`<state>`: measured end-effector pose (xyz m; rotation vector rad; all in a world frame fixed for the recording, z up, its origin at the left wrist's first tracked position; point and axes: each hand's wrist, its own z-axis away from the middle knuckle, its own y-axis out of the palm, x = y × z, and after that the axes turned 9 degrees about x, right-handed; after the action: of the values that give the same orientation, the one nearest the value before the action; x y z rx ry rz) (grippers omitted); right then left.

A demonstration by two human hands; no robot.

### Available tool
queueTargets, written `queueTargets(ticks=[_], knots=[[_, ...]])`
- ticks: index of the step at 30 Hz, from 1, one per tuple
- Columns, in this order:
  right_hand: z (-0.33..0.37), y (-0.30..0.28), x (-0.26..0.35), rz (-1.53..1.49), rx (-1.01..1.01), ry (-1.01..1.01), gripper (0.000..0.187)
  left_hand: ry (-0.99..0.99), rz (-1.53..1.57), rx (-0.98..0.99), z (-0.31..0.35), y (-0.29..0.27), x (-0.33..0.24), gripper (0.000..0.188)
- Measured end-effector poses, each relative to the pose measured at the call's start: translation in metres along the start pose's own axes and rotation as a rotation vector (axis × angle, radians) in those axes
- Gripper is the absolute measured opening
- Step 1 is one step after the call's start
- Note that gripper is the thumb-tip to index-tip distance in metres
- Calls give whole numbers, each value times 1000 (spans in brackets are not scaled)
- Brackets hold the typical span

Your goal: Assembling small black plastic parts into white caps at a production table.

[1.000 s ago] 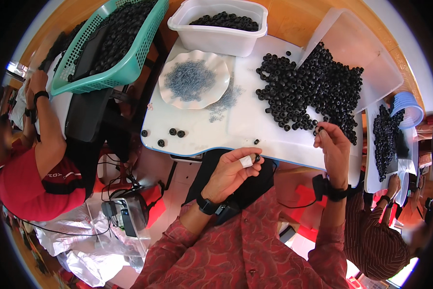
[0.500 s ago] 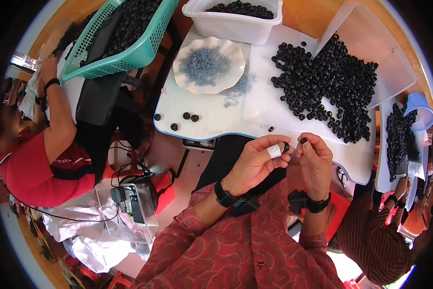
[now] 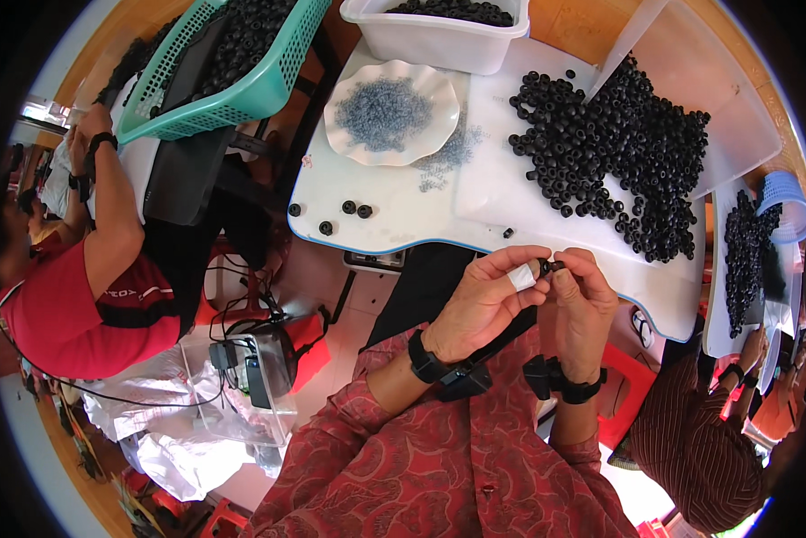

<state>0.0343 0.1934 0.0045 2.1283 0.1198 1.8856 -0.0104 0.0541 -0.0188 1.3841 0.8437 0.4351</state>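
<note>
Just beyond the table's front edge, my left hand (image 3: 485, 303) pinches a small black ring-shaped part (image 3: 544, 267) between thumb and fingers; a white wrap covers one fingertip. Close against it, my right hand (image 3: 584, 305) is closed on a smaller dark piece (image 3: 558, 265) that meets the ring-shaped part. Whether that piece sits inside the opening is too small to tell. A loose pile of black ring-shaped parts (image 3: 569, 134) lies beyond my hands. One tiny black piece (image 3: 508, 233) rests near the table edge, and several black parts (image 3: 364, 212) stand at the left.
A scalloped white plate (image 3: 447, 117) holds small translucent grey-blue pieces (image 3: 380, 112); more lie beside it. Behind are a white tub (image 3: 439, 52) and a tipped clear bin (image 3: 735, 117). A teal basket (image 3: 273, 100) and a person in red (image 3: 107, 309) are left, another person (image 3: 699, 439) right.
My two hands have come together, so the right hand's small piece now meets the ring-shaped part in the left. The table appears shifted slightly in view.
</note>
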Motion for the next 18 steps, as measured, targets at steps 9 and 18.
queueTargets(ticks=[9, 18], knots=[[1, 8, 2, 155, -42, -24, 16, 3, 209, 18, 1, -10, 8, 33], [-1, 13, 5, 228, -58, -40, 16, 26, 145, 17, 0, -6, 6, 31]])
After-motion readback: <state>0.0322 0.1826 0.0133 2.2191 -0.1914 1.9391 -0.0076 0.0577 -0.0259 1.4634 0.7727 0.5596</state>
